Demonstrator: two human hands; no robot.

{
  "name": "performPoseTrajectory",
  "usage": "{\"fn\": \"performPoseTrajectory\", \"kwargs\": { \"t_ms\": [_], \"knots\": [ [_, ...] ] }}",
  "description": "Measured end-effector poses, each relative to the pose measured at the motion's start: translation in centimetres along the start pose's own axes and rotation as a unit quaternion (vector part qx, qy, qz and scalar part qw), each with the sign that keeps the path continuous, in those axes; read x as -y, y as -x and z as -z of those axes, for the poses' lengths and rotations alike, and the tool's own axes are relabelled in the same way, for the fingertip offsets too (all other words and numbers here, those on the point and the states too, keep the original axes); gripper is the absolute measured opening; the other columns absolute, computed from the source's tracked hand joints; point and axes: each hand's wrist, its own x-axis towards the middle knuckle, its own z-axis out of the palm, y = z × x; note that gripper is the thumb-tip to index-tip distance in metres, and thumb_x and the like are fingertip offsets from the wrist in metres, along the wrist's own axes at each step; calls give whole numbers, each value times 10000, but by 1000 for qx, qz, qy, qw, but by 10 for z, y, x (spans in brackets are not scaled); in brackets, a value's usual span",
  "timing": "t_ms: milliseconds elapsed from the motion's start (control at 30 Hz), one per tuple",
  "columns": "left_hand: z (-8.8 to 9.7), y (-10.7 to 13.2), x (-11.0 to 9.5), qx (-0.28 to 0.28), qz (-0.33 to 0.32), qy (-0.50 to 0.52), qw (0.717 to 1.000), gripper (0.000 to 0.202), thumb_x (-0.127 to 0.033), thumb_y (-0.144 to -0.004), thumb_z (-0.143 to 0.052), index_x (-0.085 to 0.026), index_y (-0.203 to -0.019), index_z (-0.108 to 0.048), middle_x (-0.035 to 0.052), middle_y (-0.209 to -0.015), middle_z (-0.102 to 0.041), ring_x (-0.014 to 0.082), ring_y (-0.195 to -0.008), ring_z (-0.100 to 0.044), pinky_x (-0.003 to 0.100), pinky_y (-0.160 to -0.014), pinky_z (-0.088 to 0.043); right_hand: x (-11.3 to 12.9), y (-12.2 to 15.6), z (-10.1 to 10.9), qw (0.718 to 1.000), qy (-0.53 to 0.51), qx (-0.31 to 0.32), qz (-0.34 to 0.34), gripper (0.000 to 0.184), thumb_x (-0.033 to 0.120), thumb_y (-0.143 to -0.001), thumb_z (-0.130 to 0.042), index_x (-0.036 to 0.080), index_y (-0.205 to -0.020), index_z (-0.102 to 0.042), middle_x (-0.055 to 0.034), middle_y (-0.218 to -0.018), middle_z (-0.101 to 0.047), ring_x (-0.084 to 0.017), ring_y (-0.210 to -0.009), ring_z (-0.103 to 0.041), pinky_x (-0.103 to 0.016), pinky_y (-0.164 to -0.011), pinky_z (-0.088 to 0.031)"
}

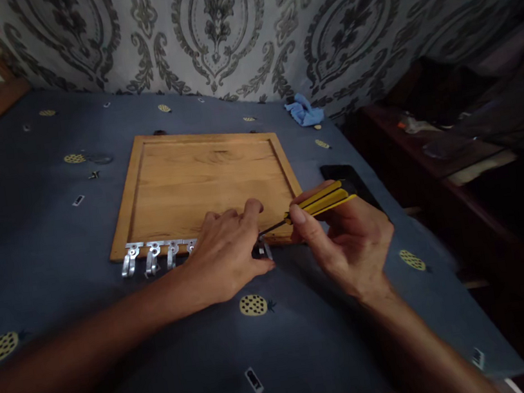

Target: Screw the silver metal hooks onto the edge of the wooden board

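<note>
A square wooden board lies flat on a table with a blue cloth. A silver metal hook rail runs along the board's near edge. My left hand rests palm down over the rail's right part, fingers pressed on it. My right hand grips a yellow and black screwdriver. Its dark shaft points left and down to the rail's right end, just beside my left fingertips.
A crumpled blue rag lies at the table's far right by the patterned wall. A dark flat object lies behind my right hand. A dark wooden shelf with clutter stands right of the table.
</note>
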Motion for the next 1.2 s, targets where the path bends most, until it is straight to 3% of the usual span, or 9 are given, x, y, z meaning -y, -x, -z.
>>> {"fn": "performPoseTrajectory", "kwargs": {
  "t_ms": [133,300,467,700,900,1100,1200],
  "knots": [
    [-1,0,1,-9,-3,-4,1000,645,-384,-800,-787,-151,-1284,-430,116,-1120,-680,345,-1084,-624,481,-933,-448,1,-6,6,999,-11,38,18,135,202,-910,-645,219,-777,-630,-2,-806,-682,-122,-638,-609,-269,-569,-490],
    [2,-1,-1,1,9,-7,1000,614,-373,-805,-777,-163,-1267,-430,111,-1125,-678,334,-1088,-627,473,-932,-452,-2,-5,8,994,-79,64,-40,14,223,-907,-659,223,-909,-672,0,-860,-681,-109,-580,-627,-276,-545,-523],
    [5,0,-4,22,21,-4,1000,610,-348,-810,-772,-155,-1271,-421,126,-1145,-676,329,-1113,-618,468,-942,-446,-2,-4,7,993,-85,64,-49,49,255,-912,-658,223,-875,-669,3,-843,-670,-104,-557,-608,-274,-524,-522],
    [2,0,-2,4,9,-2,1000,577,-341,-813,-752,-169,-1258,-429,109,-1113,-682,332,-1112,-617,468,-933,-445,0,-4,1,999,-12,11,-41,239,329,-866,-723,222,-689,-604,16,-680,-608,-127,-592,-563,-274,-546,-460],
    [4,0,-2,9,10,9,1000,549,-329,-822,-743,-170,-1244,-430,122,-1147,-669,324,-1117,-611,477,-949,-440,2,4,-10,994,-8,-67,-81,252,317,-829,-759,225,-693,-568,43,-644,-540,-107,-538,-505,-261,-496,-439],
    [2,0,-2,0,5,4,1000,565,-345,-813,-761,-171,-1237,-430,113,-1102,-676,328,-1071,-623,470,-919,-448,10,-3,-5,967,-182,-3,-180,160,339,-837,-750,226,-900,-655,21,-834,-671,-70,-488,-565,-205,-409,-485],
    [2,0,-1,-2,0,3,1000,553,-344,-816,-763,-167,-1224,-434,112,-1105,-672,324,-1071,-623,458,-916,-445,11,-8,4,949,-238,49,-203,221,355,-821,-771,229,-987,-698,16,-821,-703,-88,-530,-630,-223,-494,-567]
  ]
}}
